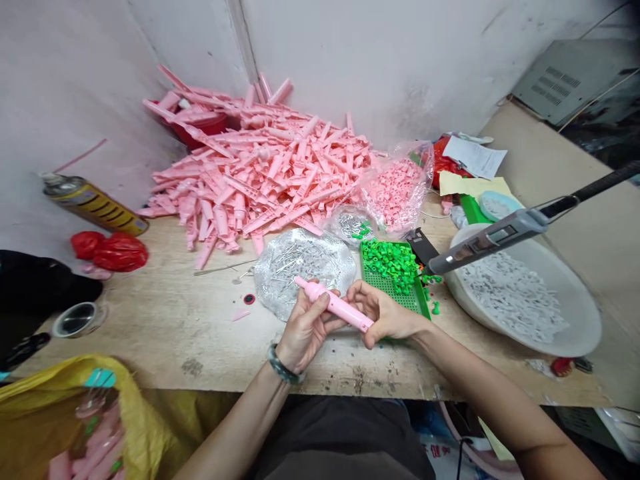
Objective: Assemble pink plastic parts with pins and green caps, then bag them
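A pink plastic tube (345, 310) with a narrow tip is held above the front of the table, slanting down to the right. My left hand (307, 327), with a bracelet at the wrist, is closed around its middle, thumb on top. My right hand (383, 313) grips the wider lower-right end between thumb and curled fingers. Just behind them lies a clear plastic bag (267, 273) spread open with thin metal pins. Close to my right hand sits a green perforated tray (387, 287) with small green plastic parts (393, 260).
Pink plastic pieces (270, 173) are heaped against the wall. A white basin (575, 320) of small pale parts stands right, below an electric screwdriver (495, 237). Left are a spray can (95, 203), a red bag (120, 252) and a yellow sack (135, 413) holding pink tubes.
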Available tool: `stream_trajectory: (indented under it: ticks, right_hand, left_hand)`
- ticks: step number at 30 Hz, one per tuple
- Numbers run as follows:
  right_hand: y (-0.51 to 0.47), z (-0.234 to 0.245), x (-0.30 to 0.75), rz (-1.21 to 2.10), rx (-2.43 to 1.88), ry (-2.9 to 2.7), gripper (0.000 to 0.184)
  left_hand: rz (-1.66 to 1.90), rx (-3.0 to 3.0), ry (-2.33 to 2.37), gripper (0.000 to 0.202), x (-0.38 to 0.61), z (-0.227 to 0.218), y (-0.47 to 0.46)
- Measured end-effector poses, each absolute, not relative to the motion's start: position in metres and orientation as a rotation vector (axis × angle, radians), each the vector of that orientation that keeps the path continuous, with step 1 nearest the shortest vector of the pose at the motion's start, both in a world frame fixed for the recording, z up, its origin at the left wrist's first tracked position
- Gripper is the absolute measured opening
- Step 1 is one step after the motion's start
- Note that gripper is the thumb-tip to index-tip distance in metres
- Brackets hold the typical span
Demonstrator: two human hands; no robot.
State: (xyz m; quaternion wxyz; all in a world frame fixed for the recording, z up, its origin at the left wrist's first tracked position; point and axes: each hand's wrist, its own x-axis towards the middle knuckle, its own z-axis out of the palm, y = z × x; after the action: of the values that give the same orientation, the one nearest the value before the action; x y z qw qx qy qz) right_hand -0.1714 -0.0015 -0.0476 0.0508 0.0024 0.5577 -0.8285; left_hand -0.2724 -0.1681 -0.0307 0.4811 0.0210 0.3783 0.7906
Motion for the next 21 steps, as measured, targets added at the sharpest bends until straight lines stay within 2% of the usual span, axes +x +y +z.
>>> stream_trajectory:
  ticks: [3,6,8,10,12,13,16,18,21]
  right_hand:
    - [-0.003,-0.054,-0.177,-2.518,0.046,1.809,0.075]
    - [0.022,-0.053,-0.182,-2.299,0.214,2.216,0.052]
    - [0.047,-0.053,-0.183,-1.866,0.553,2.745,0.043]
    - [0.069,-0.054,-0.183,-1.146,0.928,3.168,0.036]
    - [0.081,-0.056,-0.18,-0.565,1.05,3.275,0.028]
    - [0.083,-0.057,-0.178,-0.429,1.045,3.273,0.025]
    - [0.072,-0.05,-0.17,-0.448,1.025,3.307,0.018]
    - [0.054,-0.042,-0.165,-0.729,0.941,3.314,0.015]
    - [0.022,-0.032,-0.162,-1.339,0.65,3.145,0.015]
  left_hand:
    - [1.927,-0.011,0.92,0.031,-0.275,-0.036,-0.17]
    - [1.925,-0.081,0.879,0.03,-0.275,-0.037,-0.17]
    - [1.943,-0.058,0.856,0.038,-0.276,-0.035,-0.168]
    - [1.966,-0.024,0.853,0.041,-0.278,-0.032,-0.166]
    - [1.964,-0.028,0.854,0.035,-0.281,-0.031,-0.163]
    - [1.96,-0.043,0.852,0.031,-0.283,-0.031,-0.162]
    - [1.935,-0.11,0.826,0.024,-0.284,-0.031,-0.159]
    - [1.907,-0.151,0.795,0.023,-0.282,-0.031,-0.156]
    - [1.876,-0.159,0.777,0.028,-0.273,-0.032,-0.149]
